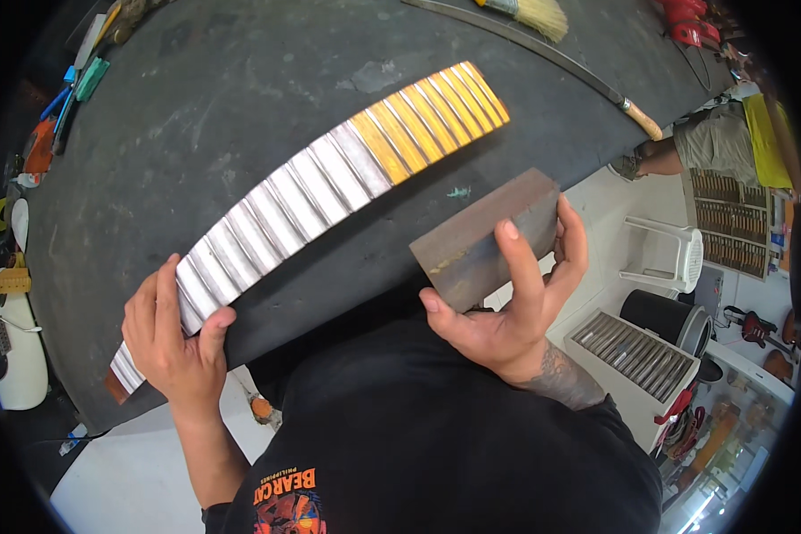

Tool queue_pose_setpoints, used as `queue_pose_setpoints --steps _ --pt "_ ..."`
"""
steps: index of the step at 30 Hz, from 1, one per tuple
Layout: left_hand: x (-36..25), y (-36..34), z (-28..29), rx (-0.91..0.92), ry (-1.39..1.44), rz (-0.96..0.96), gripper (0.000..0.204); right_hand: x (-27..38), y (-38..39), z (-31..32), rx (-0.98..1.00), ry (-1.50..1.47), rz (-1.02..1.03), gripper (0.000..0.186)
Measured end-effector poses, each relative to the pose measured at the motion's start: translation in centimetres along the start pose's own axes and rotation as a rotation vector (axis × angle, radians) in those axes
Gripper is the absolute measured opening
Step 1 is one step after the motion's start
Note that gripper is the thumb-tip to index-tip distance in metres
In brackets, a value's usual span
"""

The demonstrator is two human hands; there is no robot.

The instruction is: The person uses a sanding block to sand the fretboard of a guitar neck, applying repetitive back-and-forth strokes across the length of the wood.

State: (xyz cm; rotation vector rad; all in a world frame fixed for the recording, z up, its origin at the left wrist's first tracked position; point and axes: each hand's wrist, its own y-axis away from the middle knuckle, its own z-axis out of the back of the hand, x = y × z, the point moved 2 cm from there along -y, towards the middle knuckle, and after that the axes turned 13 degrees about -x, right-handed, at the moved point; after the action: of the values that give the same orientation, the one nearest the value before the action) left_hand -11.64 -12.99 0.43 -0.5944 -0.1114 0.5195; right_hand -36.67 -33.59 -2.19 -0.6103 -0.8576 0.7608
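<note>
A long guitar fretboard (pixel 276 209), bent into an arc by the lens, lies slantwise over the dark work table. Silvery-white strips cover the spaces between its frets along the lower left and middle; yellow strips cover its upper right end. Bare brown wood shows at the near left tip. My left hand (pixel 171 334) grips the fretboard near that tip, fingers over the far edge and thumb on the near one. In my right hand (pixel 525 303) is a dark brown rectangular block (pixel 485 240), like a sanding block, held up apart from the fretboard at the table's near edge.
A curved metal tool with a wooden handle (pixel 641 120) and a pale-bristled brush (pixel 541 16) lie at the far right. Assorted tools and a white guitar-like body (pixel 20 356) line the left. A white stool (pixel 663 254), a person's leg (pixel 659 156) and a black bin (pixel 659 313) are at right.
</note>
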Motion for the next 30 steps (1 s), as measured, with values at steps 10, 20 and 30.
queue_pose_setpoints --steps 10,20,30 --pt "-0.5 1.3 0.8 0.039 0.049 -0.007 0.081 2.5 -5.8 -4.9 -0.008 0.067 0.133 0.074" --pt "-0.6 1.4 0.8 -0.015 0.044 -0.007 0.081 1.0 0.8 -1.4 -0.086 -0.077 0.038 0.080" --pt "-0.6 1.5 1.1 -0.055 0.040 0.002 0.078 4.9 -2.6 -5.1 -0.066 0.001 0.152 0.073"
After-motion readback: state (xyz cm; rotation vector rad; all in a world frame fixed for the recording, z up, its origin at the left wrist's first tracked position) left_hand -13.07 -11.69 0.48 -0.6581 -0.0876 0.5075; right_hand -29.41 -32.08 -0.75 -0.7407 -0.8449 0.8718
